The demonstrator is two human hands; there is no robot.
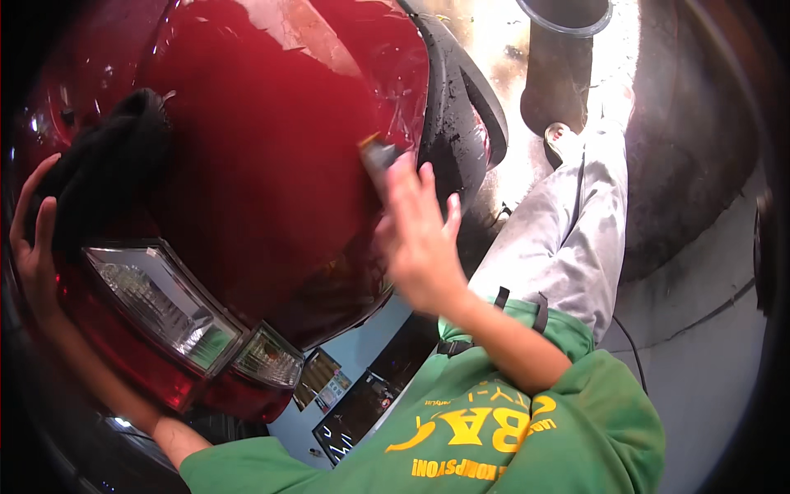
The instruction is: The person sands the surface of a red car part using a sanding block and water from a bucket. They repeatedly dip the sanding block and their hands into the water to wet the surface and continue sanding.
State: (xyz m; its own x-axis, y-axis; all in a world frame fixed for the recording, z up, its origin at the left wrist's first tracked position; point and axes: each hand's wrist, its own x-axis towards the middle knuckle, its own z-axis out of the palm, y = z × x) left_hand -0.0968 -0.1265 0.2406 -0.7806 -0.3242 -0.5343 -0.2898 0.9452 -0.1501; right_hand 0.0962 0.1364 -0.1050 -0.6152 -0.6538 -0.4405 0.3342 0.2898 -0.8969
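Observation:
My right hand (418, 235) holds a small grey block (377, 158) with a yellow-orange edge against the glossy red car panel (255, 115), close to its dark trim (448, 107). My left hand (34, 235) rests with fingers spread at the car's left side, touching a bunched black cloth (103, 169). Below that cloth is the tail lamp (156, 300), with clear and red sections. The underside of my right fingers and part of the block are hidden.
A round grey-rimmed container (564, 29) stands at top right near my sandalled foot (559, 140). My legs run over a stained floor. A black cable (634, 350) lies at right beside a pale surface, and a blue wall (350, 337) shows below the car.

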